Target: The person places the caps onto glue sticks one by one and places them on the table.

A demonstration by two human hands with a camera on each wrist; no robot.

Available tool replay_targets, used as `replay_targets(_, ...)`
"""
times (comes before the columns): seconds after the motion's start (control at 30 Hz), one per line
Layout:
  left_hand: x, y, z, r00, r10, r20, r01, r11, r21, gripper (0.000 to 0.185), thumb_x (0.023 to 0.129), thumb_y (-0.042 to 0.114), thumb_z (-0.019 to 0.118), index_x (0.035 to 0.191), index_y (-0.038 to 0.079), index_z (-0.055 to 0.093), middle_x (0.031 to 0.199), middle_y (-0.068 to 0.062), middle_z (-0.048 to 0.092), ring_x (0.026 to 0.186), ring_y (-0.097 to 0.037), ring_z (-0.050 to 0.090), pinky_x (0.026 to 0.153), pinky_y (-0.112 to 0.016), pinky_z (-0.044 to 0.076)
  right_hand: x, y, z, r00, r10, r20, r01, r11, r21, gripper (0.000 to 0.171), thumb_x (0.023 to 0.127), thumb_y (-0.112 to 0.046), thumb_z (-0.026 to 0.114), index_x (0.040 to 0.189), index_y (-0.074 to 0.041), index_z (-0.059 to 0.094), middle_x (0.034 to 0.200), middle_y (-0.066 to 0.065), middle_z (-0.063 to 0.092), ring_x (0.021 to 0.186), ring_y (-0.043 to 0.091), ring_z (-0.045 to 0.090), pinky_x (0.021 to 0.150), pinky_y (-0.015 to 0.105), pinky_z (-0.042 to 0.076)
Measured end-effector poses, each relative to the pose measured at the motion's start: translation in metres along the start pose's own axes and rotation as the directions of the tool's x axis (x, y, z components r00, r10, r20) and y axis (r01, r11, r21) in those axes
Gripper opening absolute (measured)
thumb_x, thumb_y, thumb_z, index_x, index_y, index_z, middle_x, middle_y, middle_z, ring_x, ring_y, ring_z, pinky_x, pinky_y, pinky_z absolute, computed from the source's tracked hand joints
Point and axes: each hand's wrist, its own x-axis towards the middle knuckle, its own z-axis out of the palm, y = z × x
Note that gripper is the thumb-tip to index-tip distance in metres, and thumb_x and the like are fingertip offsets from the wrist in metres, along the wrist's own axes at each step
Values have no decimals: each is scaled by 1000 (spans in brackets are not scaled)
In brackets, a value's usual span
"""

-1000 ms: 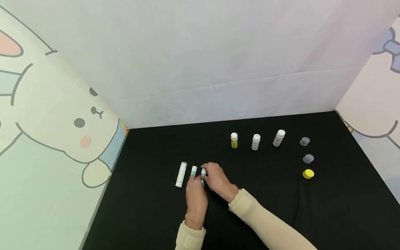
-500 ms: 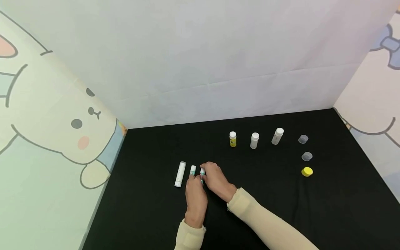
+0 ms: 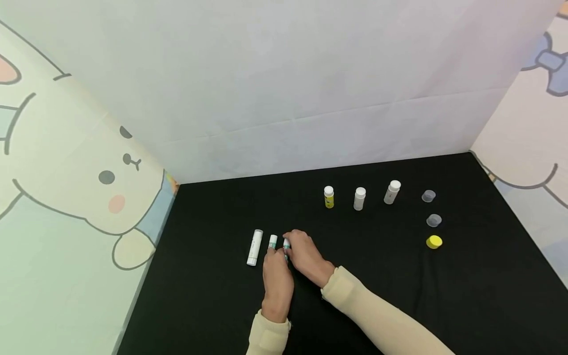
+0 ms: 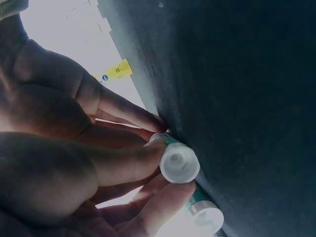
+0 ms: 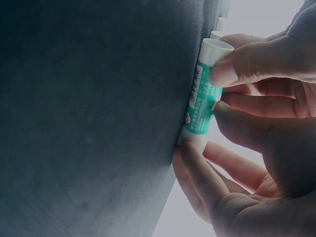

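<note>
Left fingers pinch 1 green-labelled tube; so do right fingers.

The held tube is green and white with fine print, the table black, one cap yellow.

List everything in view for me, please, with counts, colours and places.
Table: one, black, centre.
Back wall: one, whitish, behind table.
Cartoon panels: two, pale, both sides.
Yellow bottle: one, yellow with white cap, far side.
White bottles: two, white, right of it.
Cups: two, clear, towards the right.
Lid: one, yellow, nearer than the cups.
Small tubes: two, white and green, left of centre.
Large tube: one, white, left of those.
Sleeves: two, cream, at wrists.
Left hand: one, bare, pinching the rightmost small tube.
Right hand: one, bare, same tube.
</note>
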Motion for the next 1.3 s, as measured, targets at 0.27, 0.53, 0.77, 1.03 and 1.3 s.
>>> replay_targets(0.27, -1, 0, 0, 1000, 0, 13, 0, 1000, 6, 7, 93, -9, 71, 89, -5, 74, 81, -17, 58, 73, -34, 62, 71, -43, 57, 0, -1, 0, 1000, 28, 7, -28, 1000, -13, 31, 97, 5, 71, 128, 7, 70, 115, 20, 69, 101, 32, 69, 83, 43, 60)
replay_targets(0.53, -2, -1, -2, 999, -25, 46, 25, 1000, -9, 18, 89, -10, 76, 106, -9, 74, 93, -20, 63, 81, -37, 64, 76, -45, 58, -6, 3, -4, 1000, 24, 9, -24, 1000, 16, 37, 97, 3, 72, 134, 7, 66, 128, 23, 68, 117, 36, 68, 94, 48, 59)
replay_targets(0.77, -2, 3, -7, 1000, -15, 17, 16, 999, -50, 29, 87, -4, 82, 113, -9, 72, 99, -21, 64, 88, -38, 65, 83, -46, 57, -13, 12, -21, 998, 52, -43, -52, 999, 9, 39, 97, -3, 76, 134, 6, 67, 134, 25, 67, 124, 38, 66, 101, 51, 56)
replay_targets(1.03, -1, 12, -7, 1000, -14, 5, 15, 991, -134, 31, 89, -1, 82, 118, -9, 72, 103, -18, 65, 96, -34, 67, 86, -47, 58, -23, 21, -44, 986, 115, -119, -111, 993, 46, 41, 95, -5, 78, 134, 2, 69, 135, 21, 67, 119, 35, 69, 98, 51, 57)
replay_targets(1.3, 3, 17, -6, 999, 28, -38, -34, 985, -171, 30, 90, 3, 83, 116, -8, 73, 102, -17, 66, 95, -33, 68, 86, -46, 58, -33, 29, -59, 976, 128, -175, -122, 992, 41, 42, 95, -5, 79, 134, 3, 69, 133, 21, 68, 114, 36, 70, 94, 51, 59)
